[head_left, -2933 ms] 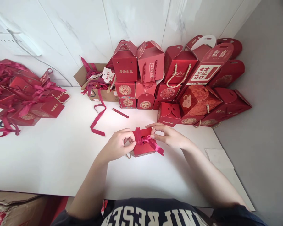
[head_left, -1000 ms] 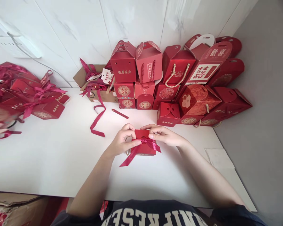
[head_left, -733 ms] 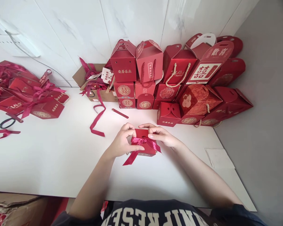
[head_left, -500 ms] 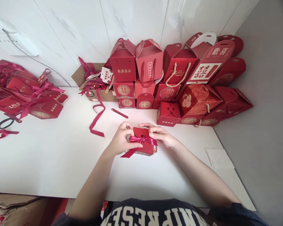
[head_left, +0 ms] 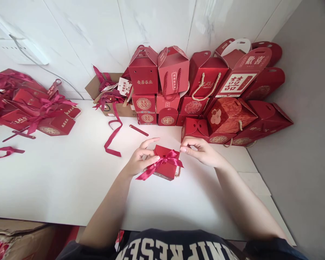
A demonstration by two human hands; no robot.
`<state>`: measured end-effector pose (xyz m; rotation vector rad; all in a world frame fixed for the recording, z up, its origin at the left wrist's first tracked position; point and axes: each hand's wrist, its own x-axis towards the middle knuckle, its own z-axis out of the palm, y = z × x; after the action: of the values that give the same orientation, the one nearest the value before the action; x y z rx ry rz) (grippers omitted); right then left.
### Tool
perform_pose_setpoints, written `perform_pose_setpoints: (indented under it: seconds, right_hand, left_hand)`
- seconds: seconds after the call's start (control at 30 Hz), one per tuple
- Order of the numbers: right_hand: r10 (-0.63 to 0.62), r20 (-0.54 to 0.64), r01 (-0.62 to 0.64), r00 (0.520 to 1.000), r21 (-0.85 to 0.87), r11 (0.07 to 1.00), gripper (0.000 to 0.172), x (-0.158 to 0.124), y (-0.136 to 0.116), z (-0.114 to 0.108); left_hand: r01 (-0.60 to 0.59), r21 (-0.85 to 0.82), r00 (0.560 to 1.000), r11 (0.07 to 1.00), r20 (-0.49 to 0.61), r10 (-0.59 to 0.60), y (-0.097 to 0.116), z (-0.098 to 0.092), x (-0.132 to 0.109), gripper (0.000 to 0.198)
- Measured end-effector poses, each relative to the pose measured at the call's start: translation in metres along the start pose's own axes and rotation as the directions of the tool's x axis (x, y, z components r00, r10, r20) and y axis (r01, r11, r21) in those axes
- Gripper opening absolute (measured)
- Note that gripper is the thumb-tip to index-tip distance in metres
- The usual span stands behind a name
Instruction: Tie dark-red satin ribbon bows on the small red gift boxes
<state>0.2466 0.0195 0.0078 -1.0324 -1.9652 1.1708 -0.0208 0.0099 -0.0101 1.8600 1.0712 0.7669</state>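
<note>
At table [head_left: 56,180] centre, the left hand [head_left: 141,160] grips the box [head_left: 165,169] by its left end, index finger raised. At 12 o'clock a carton [head_left: 144,72] reads "安居乐业". The box's long axis runs roughly 9 to 3; its ribbon [head_left: 166,159] tail points to 8. The right hand [head_left: 203,151] is pinched narrow beside the bow, grip unclear. A bag [head_left: 237,83] at 1 o'clock shows "囍".

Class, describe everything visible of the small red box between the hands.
The small red box looks like smooth card, closed, turned askew on the white table. A satiny crimson ribbon is tied in a bow on top, one tail trailing left. A cord loop shows at its right. The left hand grips its left side; the right hand pinches near its right corner.
</note>
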Motion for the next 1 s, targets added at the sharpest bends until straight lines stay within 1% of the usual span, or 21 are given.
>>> perform_pose_setpoints:
  seconds: [0.07, 0.13, 0.23, 0.3, 0.4, 0.47, 0.63, 0.73, 0.87, 0.93, 1.0]
  right_hand:
    - [0.013, 0.069, -0.006, 0.998, -0.1, 0.995, 0.03, -0.003, -0.008, 0.001]
    - [0.049, 0.112, -0.034, 0.992, -0.132, 0.991, 0.029, -0.003, -0.012, 0.008]
    - [0.142, 0.167, -0.135, 0.976, -0.05, 0.99, 0.032, -0.003, -0.01, 0.018]
    - [0.182, 0.217, -0.19, 0.959, 0.019, 0.982, 0.035, -0.002, -0.007, 0.02]
    - [0.205, 0.292, -0.243, 0.934, 0.099, 0.965, 0.042, -0.003, -0.006, 0.016]
    - [0.209, 0.337, -0.269, 0.918, 0.141, 0.953, 0.043, -0.003, -0.007, 0.012]
    - [0.243, 0.423, -0.34, 0.873, 0.17, 0.925, 0.043, -0.002, -0.002, 0.008]
    - [0.246, 0.461, -0.363, 0.853, 0.186, 0.913, 0.045, -0.001, 0.002, 0.007]
    - [0.183, 0.503, -0.356, 0.845, 0.273, 0.894, 0.045, 0.002, 0.006, 0.005]
    - [0.196, 0.524, -0.362, 0.829, 0.235, 0.902, 0.043, 0.002, 0.008, 0.003]
    - [0.242, 0.569, -0.373, 0.786, 0.124, 0.92, 0.041, 0.001, 0.01, -0.001]
  left_hand:
    - [-0.004, -0.005, 1.0, 1.0, -0.004, 0.004, 0.0, 0.002, 0.001, 0.037]
    - [-0.01, 0.001, 1.0, 1.0, -0.017, 0.01, -0.001, 0.003, 0.002, 0.038]
    - [-0.001, 0.006, 0.998, 1.0, -0.058, 0.002, -0.002, 0.007, 0.003, 0.037]
    - [0.009, 0.007, 0.995, 1.0, -0.1, -0.008, -0.002, 0.01, 0.002, 0.039]
    - [0.018, 0.016, 0.989, 1.0, -0.15, -0.016, -0.002, 0.015, 0.001, 0.041]
    - [0.02, 0.034, 0.986, 0.999, -0.166, -0.014, -0.002, 0.016, 0.001, 0.041]
    - [0.044, 0.072, 0.982, 0.996, -0.185, -0.03, -0.001, 0.015, 0.002, 0.041]
    - [0.084, 0.0, 0.983, 0.997, -0.163, -0.082, -0.001, 0.014, 0.004, 0.043]
    - [0.126, -0.097, 0.985, 0.987, -0.103, -0.135, -0.001, 0.014, 0.004, 0.043]
    - [0.132, -0.11, 0.986, 0.985, -0.086, -0.142, 0.001, 0.014, 0.004, 0.041]
    - [0.14, -0.127, 0.987, 0.982, -0.057, -0.148, 0.004, 0.013, 0.003, 0.034]
